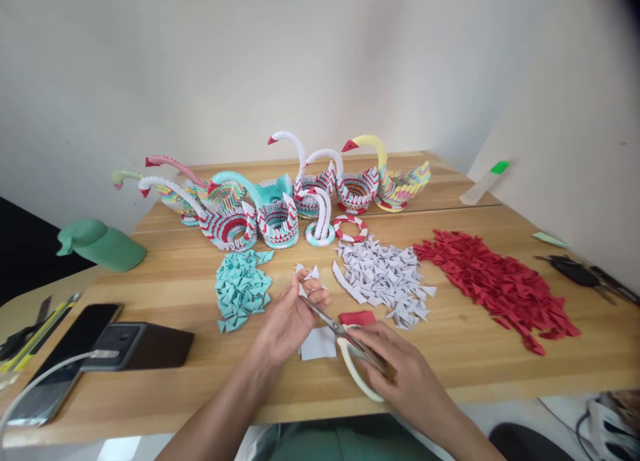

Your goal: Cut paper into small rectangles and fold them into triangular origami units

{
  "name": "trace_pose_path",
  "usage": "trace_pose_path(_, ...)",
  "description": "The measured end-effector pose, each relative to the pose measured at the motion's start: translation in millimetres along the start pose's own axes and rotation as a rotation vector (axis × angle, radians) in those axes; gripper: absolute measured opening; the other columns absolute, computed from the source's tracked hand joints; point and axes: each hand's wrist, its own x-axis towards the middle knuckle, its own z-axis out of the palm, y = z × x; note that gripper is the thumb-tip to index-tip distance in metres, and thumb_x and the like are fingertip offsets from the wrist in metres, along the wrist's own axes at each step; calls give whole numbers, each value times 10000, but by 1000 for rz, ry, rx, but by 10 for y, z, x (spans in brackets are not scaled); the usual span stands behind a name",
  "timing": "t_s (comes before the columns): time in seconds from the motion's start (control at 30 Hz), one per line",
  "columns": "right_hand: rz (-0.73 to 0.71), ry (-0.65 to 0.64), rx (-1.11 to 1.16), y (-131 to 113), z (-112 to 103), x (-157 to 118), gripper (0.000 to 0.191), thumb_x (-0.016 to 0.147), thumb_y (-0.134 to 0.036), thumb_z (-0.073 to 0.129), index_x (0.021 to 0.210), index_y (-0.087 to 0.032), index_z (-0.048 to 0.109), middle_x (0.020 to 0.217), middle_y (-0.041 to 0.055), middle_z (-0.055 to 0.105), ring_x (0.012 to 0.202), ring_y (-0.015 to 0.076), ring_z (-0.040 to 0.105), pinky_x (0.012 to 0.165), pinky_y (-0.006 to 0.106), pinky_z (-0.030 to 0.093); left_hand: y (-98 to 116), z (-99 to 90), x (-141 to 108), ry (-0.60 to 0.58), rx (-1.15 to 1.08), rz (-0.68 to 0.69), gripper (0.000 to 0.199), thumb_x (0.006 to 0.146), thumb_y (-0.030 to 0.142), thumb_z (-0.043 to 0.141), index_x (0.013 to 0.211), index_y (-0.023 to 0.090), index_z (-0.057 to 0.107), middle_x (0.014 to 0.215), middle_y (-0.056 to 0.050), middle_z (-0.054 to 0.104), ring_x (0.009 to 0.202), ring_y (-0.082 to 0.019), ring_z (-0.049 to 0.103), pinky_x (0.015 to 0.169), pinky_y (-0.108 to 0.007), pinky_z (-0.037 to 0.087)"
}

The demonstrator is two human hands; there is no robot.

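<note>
My right hand [400,361] grips a pair of scissors [341,330] with white handles, its blades pointing up and left. The blade tips reach the fingers of my left hand [297,311], which pinches a small white paper piece [313,273]; the fingers partly hide it. On the table below lie white paper sheets [319,345] and a small red paper stack [357,317]. Around my hands are a pile of teal folded paper triangles [243,291], a white triangle pile [383,274] and a curved white strip of joined pieces [347,284].
Several folded-paper swans [227,227] stand at the back, beside a red-white paper ring [350,228]. A red triangle pile [495,281] and keys [575,271] lie right. A green bottle [103,244], black box [150,346] and phone [55,374] are left.
</note>
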Motion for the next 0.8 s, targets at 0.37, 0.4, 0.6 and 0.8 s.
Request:
trace_pose_path(0.37, -84, 69, -83, 33, 47, -34, 482, 842, -52, 484, 1290, -219, 549, 1092, 99, 645, 959, 182, 667, 799, 265, 568, -20, -19, 21, 17, 5, 16, 118, 898, 269, 614, 978, 182, 614, 777, 9, 584, 742, -153, 600, 764, -316, 474)
trace_pose_path(0.4, -86, 67, -79, 31, 45, -36, 479, 843, -53, 485, 1288, -217, 550, 1090, 99, 645, 958, 181, 667, 799, 265, 567, -20, -18, 23, 18, 7, 16, 120, 897, 270, 615, 980, 183, 615, 776, 10, 584, 740, -153, 599, 764, -318, 473)
trace_pose_path(0.6, -52, 37, -48, 12, 13, -46, 470, 847, -54, 486, 1280, -223, 553, 1094, 90, 649, 962, 167, 670, 806, 248, 563, -10, -12, 19, 57, 24, 11, 107, 911, 263, 592, 975, 182, 620, 779, 8, 581, 710, -138, 586, 784, -322, 479)
trace_pose_path(0.8, -44, 34, -23, 6, 7, -36, 457, 856, -75, 502, 1281, -232, 560, 1096, 87, 652, 973, 171, 666, 825, 259, 560, -7, -13, 12, 62, 27, 21, 143, 956, 238, 505, 997, 171, 625, 763, 3, 584, 695, -125, 581, 813, -310, 487)
